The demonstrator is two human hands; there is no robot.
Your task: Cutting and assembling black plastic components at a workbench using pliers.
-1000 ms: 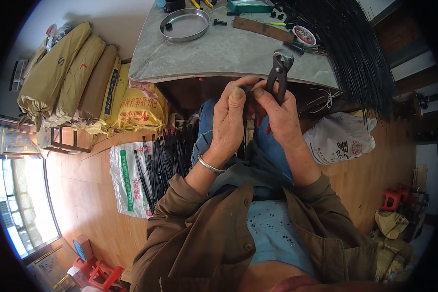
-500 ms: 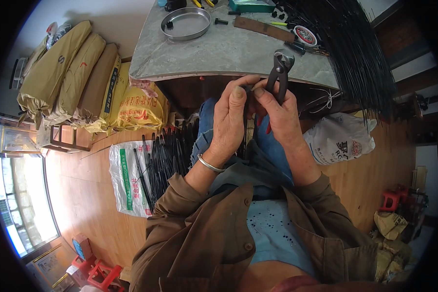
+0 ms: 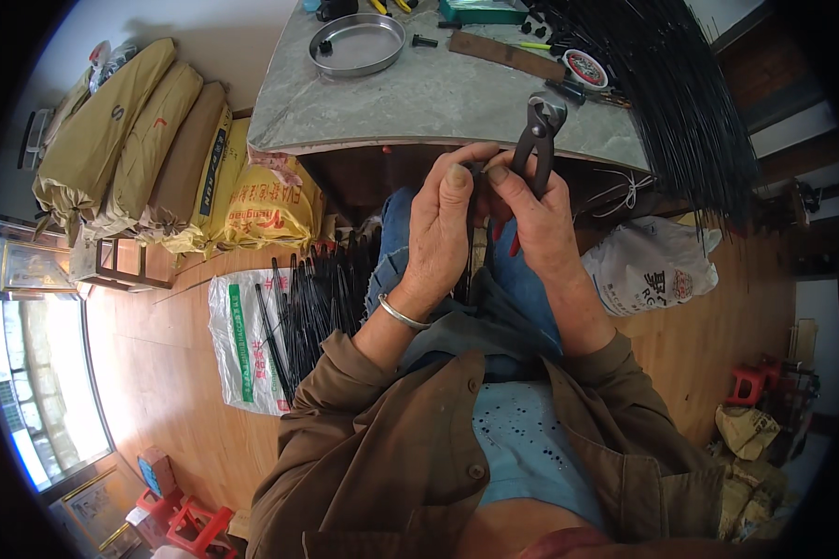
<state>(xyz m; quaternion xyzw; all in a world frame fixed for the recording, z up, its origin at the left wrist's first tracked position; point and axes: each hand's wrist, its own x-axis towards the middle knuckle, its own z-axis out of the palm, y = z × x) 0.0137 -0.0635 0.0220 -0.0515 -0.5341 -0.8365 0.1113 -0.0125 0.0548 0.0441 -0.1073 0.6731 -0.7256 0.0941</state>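
Observation:
My two hands meet over my lap, just off the table's front edge. My right hand [image 3: 539, 222] is closed around dark end-cutting pincers [image 3: 536, 140], whose bright jaws point up over the tabletop and whose red-tipped handles show below the palm. The thumb and fingertips of that hand also pinch toward my left hand [image 3: 441, 224]. The left one is closed, thumb up, on a small dark piece [image 3: 476, 173] between the hands. Fingers hide most of this piece, so its kind is unclear.
On the grey table [image 3: 364, 116] are a round metal tray [image 3: 359, 63], a brown flat bar [image 3: 505, 56], a small bowl [image 3: 584, 71] and a large bundle of black rods [image 3: 667, 84]. More black rods [image 3: 322, 289] lie by my left leg. A white sack [image 3: 648, 265] sits at right.
The pincers' jaws have tilted slightly to the right. Both hands otherwise keep the same place and grip.

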